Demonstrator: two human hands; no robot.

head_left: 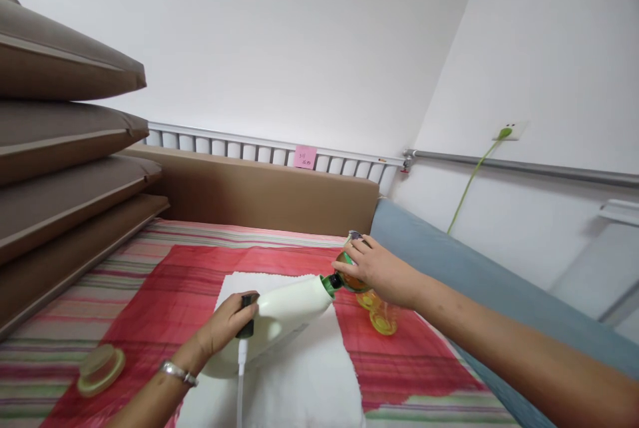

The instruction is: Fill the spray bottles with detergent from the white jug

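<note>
A white bottle (294, 301) with a green neck leans over the white cloth (309, 381), its mouth toward the right. My left hand (227, 321) is closed around a black pump head (247, 318), whose white dip tube (240, 375) hangs down; the hand lies against the bottle's side. My right hand (374, 265) grips a brown bottle with green on it (355, 280), tipped so that its dark neck meets the white bottle's mouth. Whether liquid flows between them cannot be made out. Below the right hand is a yellow transparent container (383, 318).
Red translucent sheeting (160, 301) lies over a striped cover (60, 308). A round pale-yellow lid-like piece (101, 368) sits at left. Stacked brown cushions (70, 135) rise at far left, a brown panel (264, 192) stands behind, and a blue padded surface (449, 268) borders the right.
</note>
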